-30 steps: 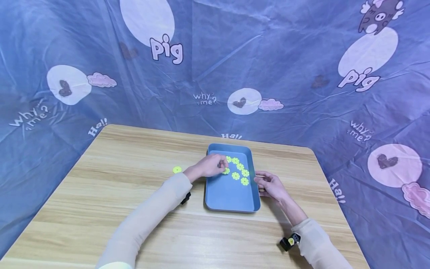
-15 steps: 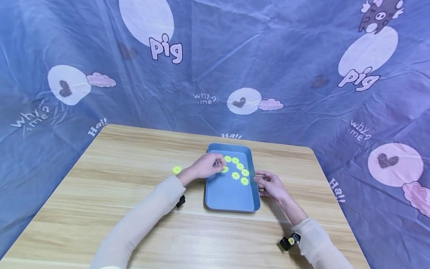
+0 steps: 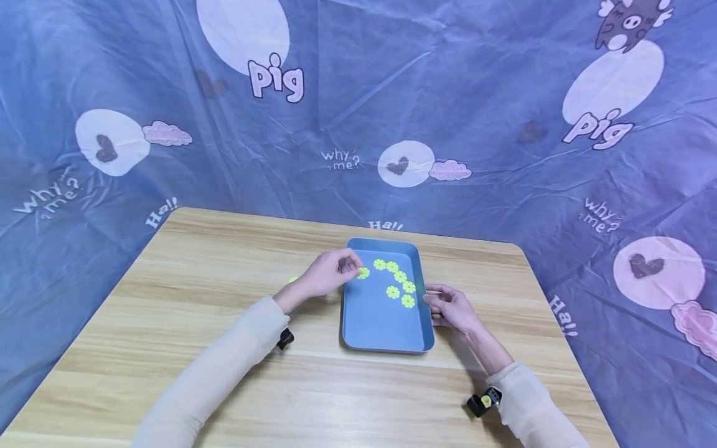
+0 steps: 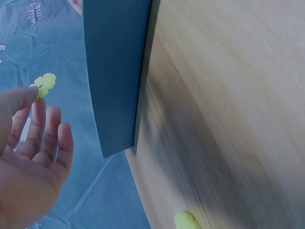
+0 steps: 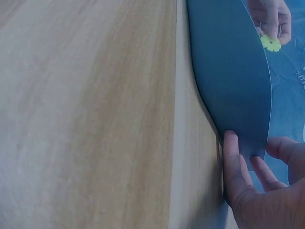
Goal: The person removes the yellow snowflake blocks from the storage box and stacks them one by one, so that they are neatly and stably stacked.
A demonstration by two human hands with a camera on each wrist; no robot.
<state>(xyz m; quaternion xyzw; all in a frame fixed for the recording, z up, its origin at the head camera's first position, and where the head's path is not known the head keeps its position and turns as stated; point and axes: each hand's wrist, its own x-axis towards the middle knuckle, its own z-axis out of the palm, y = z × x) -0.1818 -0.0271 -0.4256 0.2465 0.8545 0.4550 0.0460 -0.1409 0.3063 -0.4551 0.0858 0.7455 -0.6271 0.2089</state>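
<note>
My left hand (image 3: 327, 272) pinches a yellow-green, flower-shaped slotted disc (image 4: 45, 85) between thumb and index finger, its other fingers loosely bent. In the head view this disc overlaps the tray's upper left side; in the left wrist view it is raised above the rim. My right hand (image 3: 450, 309) grips the right wall of the blue-grey rectangular tray (image 3: 383, 326), with the thumb at the rim and fingertips (image 5: 230, 138) against the outer side. Several matching slotted discs (image 3: 400, 277) lie on the tray floor, most of them in a curved row.
Another yellow-green disc (image 4: 186, 220) lies on the wooden table (image 3: 224, 267) left of the tray, partly covered by my left wrist in the head view. Behind the table hangs a blue printed cloth (image 3: 336, 93). A black wrist camera (image 3: 478, 406) sits at my right sleeve.
My left hand has moved left and slightly away, carrying the pinched disc from over the tray's middle to its left side. The right hand and the tray stay in place.
</note>
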